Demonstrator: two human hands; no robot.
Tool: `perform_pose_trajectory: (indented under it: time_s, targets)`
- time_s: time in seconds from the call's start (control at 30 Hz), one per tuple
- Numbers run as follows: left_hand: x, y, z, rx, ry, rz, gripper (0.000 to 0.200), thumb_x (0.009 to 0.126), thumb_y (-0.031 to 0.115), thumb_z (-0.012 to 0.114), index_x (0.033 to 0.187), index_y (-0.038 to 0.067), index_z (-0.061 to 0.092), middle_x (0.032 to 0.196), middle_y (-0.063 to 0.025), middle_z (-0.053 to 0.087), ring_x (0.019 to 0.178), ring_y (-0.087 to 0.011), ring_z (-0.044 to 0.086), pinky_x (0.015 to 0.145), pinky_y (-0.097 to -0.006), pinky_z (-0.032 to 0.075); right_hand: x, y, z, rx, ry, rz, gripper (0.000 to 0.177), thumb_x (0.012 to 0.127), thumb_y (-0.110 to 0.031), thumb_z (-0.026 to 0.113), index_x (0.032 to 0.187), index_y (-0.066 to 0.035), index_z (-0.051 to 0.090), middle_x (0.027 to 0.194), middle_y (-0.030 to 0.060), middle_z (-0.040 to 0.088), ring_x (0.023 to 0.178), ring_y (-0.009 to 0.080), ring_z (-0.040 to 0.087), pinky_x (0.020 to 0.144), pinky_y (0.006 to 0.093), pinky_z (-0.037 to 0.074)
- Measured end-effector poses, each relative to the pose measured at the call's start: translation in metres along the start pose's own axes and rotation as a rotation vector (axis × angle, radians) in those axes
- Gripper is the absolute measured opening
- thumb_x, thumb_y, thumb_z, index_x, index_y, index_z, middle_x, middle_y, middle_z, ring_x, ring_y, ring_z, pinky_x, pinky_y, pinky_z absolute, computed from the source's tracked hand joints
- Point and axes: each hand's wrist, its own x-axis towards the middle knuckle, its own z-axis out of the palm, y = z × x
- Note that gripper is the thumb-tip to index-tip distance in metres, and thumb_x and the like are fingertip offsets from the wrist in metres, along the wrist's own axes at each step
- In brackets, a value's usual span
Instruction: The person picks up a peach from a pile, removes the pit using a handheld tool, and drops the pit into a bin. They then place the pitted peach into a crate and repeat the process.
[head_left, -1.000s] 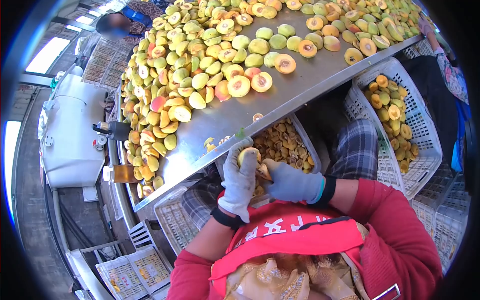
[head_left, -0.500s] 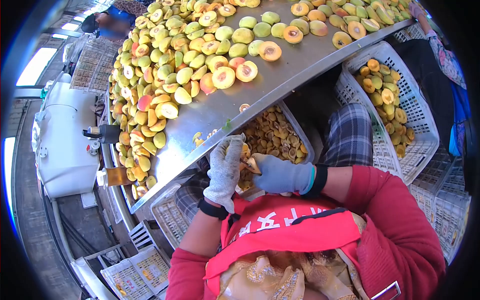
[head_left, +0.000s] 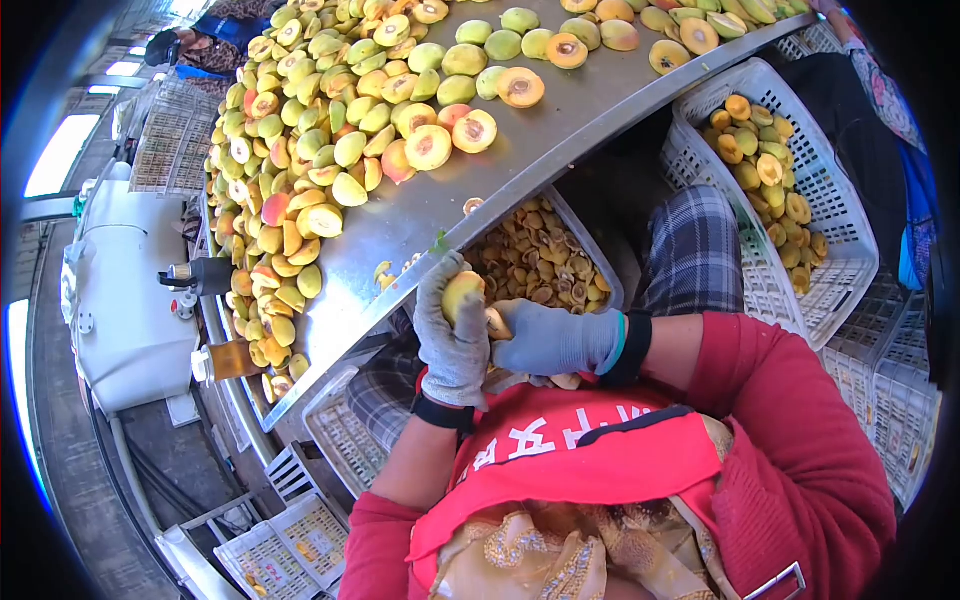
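My left hand point(head_left: 450, 335), in a pale grey glove, has its fingers wrapped round a yellow-green fruit half point(head_left: 463, 296) above the table's front edge. Close against it, my right hand point(head_left: 560, 342) in a blue-grey glove is closed around a small wooden-coloured piece point(head_left: 497, 323), perhaps a tool handle. Just beyond both hands is a crate of small brown-yellow pieces point(head_left: 540, 255). Many halved fruits point(head_left: 340, 120) lie heaped on the metal table point(head_left: 560, 130), several with the cut side up.
A white crate of fruit halves point(head_left: 765, 190) stands at the right, beside a person's patterned sleeve point(head_left: 880, 90). Another person point(head_left: 205, 45) is at the upper left. An amber container point(head_left: 225, 361) and a black-handled jug point(head_left: 200, 276) sit by the table's left edge.
My left hand has turned and opened out a little, so more of the fruit half shows. The camera view has shifted slightly.
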Motion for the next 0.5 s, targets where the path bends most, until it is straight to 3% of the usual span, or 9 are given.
perform_pose_trajectory:
  time_s: [0.07, 0.1, 0.2, 0.23, 0.33, 0.43, 0.5]
  targets:
    - [0.005, 0.004, -0.01, 0.166, -0.125, 0.118, 0.042, 0.087, 0.033, 0.06, 0.11, -0.001, 0.055, 0.11, -0.0105, 0.056, 0.1, -0.0179, 0.053, 0.091, -0.0313, 0.042, 0.0, 0.001, 0.0, 0.008, -0.01, 0.041, 0.021, 0.08, -0.014, 0.053, 0.095, -0.001, 0.052, 0.066, 0.0139, 0.059, 0.049, 0.0215, 0.058, 0.045, 0.0343, 0.046]
    - [0.006, -0.001, -0.016, 0.2, -0.197, 0.064, 0.041, 0.088, 0.032, 0.059, 0.11, -0.002, 0.055, 0.106, -0.0101, 0.058, 0.097, -0.0161, 0.055, 0.088, -0.0305, 0.044, 0.001, 0.003, 0.0, -0.036, 0.022, 0.04, 0.019, 0.079, -0.014, 0.052, 0.093, -0.001, 0.052, 0.065, 0.0127, 0.058, 0.048, 0.0205, 0.057, 0.044, 0.0336, 0.046]
    - [0.02, 0.011, -0.023, -0.039, -0.466, -0.427, 0.04, 0.089, 0.032, 0.058, 0.109, -0.002, 0.057, 0.101, -0.008, 0.061, 0.09, -0.0139, 0.057, 0.082, -0.0285, 0.046, 0.002, 0.006, -0.002, -0.042, -0.036, 0.036, 0.016, 0.078, -0.014, 0.053, 0.087, -0.001, 0.053, 0.063, 0.0101, 0.056, 0.046, 0.0186, 0.055, 0.042, 0.0318, 0.044]
    - [0.021, 0.013, -0.024, -0.155, -0.469, -0.534, 0.038, 0.089, 0.032, 0.058, 0.108, -0.001, 0.059, 0.095, -0.0053, 0.062, 0.082, -0.0112, 0.057, 0.075, -0.0255, 0.047, 0.002, 0.006, -0.003, -0.025, -0.081, 0.034, 0.015, 0.077, -0.014, 0.054, 0.085, -0.001, 0.053, 0.063, 0.0094, 0.056, 0.046, 0.0181, 0.055, 0.042, 0.0313, 0.044]
    - [0.024, 0.011, -0.032, -0.211, -0.522, -0.613, 0.037, 0.089, 0.033, 0.058, 0.108, 0.001, 0.06, 0.093, -0.0044, 0.062, 0.08, -0.0093, 0.055, 0.071, -0.0232, 0.046, 0.0, 0.008, -0.006, 0.218, -0.204, 0.075, 0.016, 0.076, -0.016, 0.055, 0.083, -0.001, 0.054, 0.062, 0.0091, 0.056, 0.046, 0.018, 0.055, 0.041, 0.0311, 0.044]
    - [0.02, 0.013, -0.029, -0.32, -0.403, -0.633, 0.038, 0.089, 0.034, 0.058, 0.106, 0.001, 0.061, 0.09, -0.0037, 0.062, 0.079, -0.0091, 0.055, 0.07, -0.0226, 0.046, 0.006, 0.01, -0.009, 0.248, -0.261, 0.085, 0.018, 0.075, -0.016, 0.057, 0.085, 0.0, 0.055, 0.064, 0.0093, 0.058, 0.048, 0.0187, 0.057, 0.042, 0.0315, 0.046]
    - [0.018, 0.008, -0.024, -0.128, -0.313, -0.58, 0.035, 0.089, 0.032, 0.058, 0.105, 0.0, 0.062, 0.09, -0.0034, 0.062, 0.078, -0.0089, 0.055, 0.069, -0.0229, 0.046, 0.007, 0.008, -0.008, 0.169, -0.163, 0.06, 0.019, 0.076, -0.016, 0.057, 0.086, 0.0, 0.056, 0.065, 0.0095, 0.058, 0.048, 0.019, 0.058, 0.043, 0.0317, 0.046]
